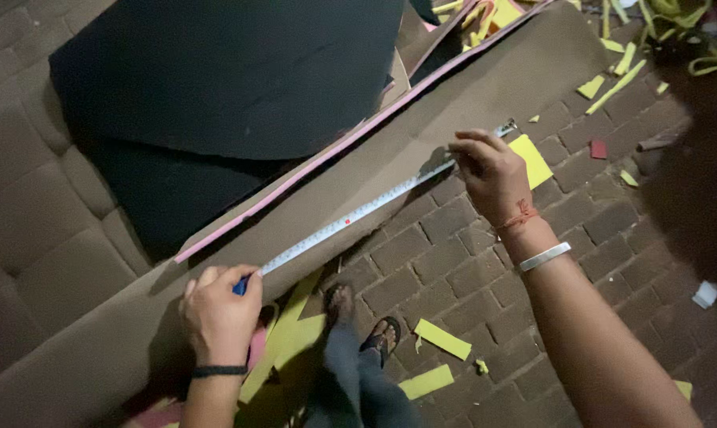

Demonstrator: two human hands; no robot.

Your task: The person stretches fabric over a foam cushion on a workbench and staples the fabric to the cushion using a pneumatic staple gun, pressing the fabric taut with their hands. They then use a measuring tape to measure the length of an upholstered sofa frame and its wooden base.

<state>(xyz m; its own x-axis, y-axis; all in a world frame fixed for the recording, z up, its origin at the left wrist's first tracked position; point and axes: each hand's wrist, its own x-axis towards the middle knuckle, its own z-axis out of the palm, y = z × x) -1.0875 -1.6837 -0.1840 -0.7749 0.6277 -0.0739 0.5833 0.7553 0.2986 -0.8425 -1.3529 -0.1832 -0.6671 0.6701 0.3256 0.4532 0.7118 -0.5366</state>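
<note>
White tape measure (358, 212) taut along brown sheet (485, 87), both grips pinching its ends.

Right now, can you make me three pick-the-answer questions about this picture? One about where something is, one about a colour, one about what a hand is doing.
1. Where does the tape measure lie?
A on the brown sheet
B on the black sheet
C on a foot

2. What colour are most scraps on the brick floor?
A blue
B yellow
C white

3. What is the left hand doing?
A waving
B hanging free
C gripping the tape's case

Answers: 1 A, it runs along the brown sheet's edge. 2 B, yellow strips lie all around. 3 C, fingers close on the blue case, while the right hand pins the far end.
</note>
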